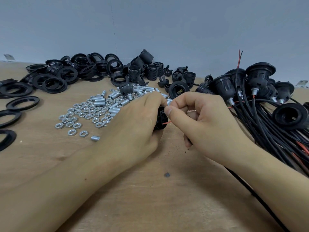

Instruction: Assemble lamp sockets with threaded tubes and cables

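Two hands joining a black socket part and a red wire above the surface (137, 190).
Left hand (133, 124) has its grip closed around the socket part (160, 119); right hand (199, 121) pinches the red wire (167, 122) beside it; nuts (80, 114) lie left.

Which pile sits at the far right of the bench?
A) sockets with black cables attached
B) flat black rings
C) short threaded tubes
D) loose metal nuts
A: the sockets with black cables are heaped at the right, while nuts, tubes and rings lie left of the hands.
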